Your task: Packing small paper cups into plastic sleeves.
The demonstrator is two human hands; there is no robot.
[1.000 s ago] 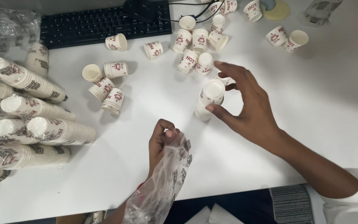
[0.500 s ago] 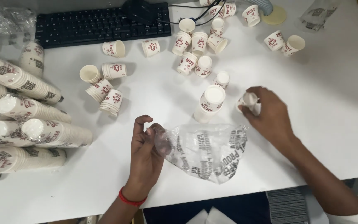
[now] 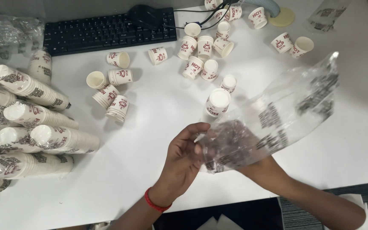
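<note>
Clear crinkled plastic bag with dark print (image 3: 277, 119): held above white table (image 3: 150, 140), mouth gathered at lower left, body slanting up to right, apparently empty, though print and glare obscure inside.

Clear printed bag (image 3: 277, 119) held over desk front edge, dark lettering. Bagged cup sleeves (image 3: 30, 127) stacked along left edge. Crumpled clear wrap (image 3: 5, 34), back-left corner.

head camera, looking steeply down, close over white table (image 3: 150, 127)
</note>
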